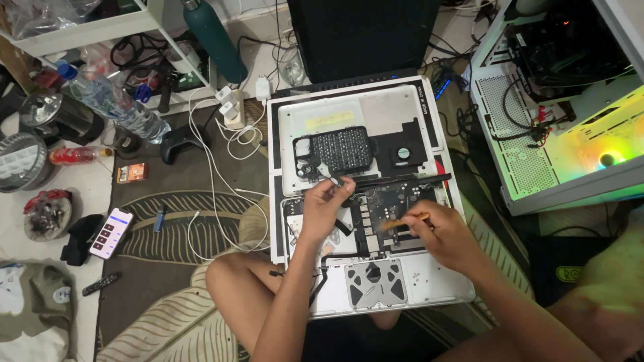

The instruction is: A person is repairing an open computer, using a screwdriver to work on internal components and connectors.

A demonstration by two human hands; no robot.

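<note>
Left hand [327,201] pinching a cable [333,178] clear of the laptop [429,278]; right hand [443,231] gripping a brush [404,222], bristles on the board [389,204].

My left hand [327,201] reaches toward 12 o'clock, fingers curled and pinched. My right hand [444,231] comes in from 4 o'clock, fingers closed in a pen-like grip.

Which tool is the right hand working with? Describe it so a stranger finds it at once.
Start at the opened white laptop lying on the rug. Over its dark circuit board, the right hand holds a slim brush. Its light brownish bristles and thin handle set it apart from the black parts around it.
</note>
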